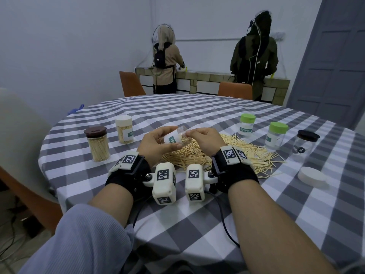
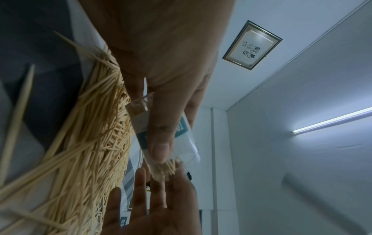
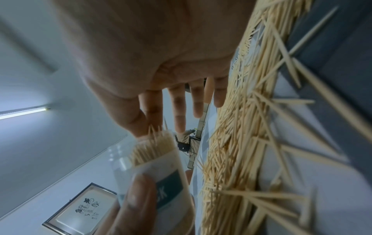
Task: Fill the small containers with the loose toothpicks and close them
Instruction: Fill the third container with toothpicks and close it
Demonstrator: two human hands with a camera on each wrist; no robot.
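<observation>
1. Head view: my left hand [image 1: 156,144] grips a clear, lidless container [image 1: 174,137] with a white and green label. It is tilted on its side above the near edge of the loose toothpick pile [image 1: 221,155] on the checked tablecloth [image 1: 177,224]. My right hand [image 1: 205,141] is at its open mouth, fingertips bunched there; I cannot tell here whether they pinch anything. Two full jars stand far left: a brown-lidded jar [image 1: 97,144] and a cream-lidded jar [image 1: 124,129]. Two green-lidded containers [image 1: 246,125] and a black-lidded jar [image 1: 305,144] stand right, with a loose white lid [image 1: 312,177] nearer me.
2. Left wrist view: my thumb [image 2: 161,135] presses across the label, and toothpick tips show at the mouth. My right hand's fingers [image 2: 141,190] lie straight just beyond it.
3. Right wrist view: my right fingers [image 3: 177,108] are spread and straight, holding nothing, touching the toothpick tips bristling from the container [image 3: 157,171].
</observation>
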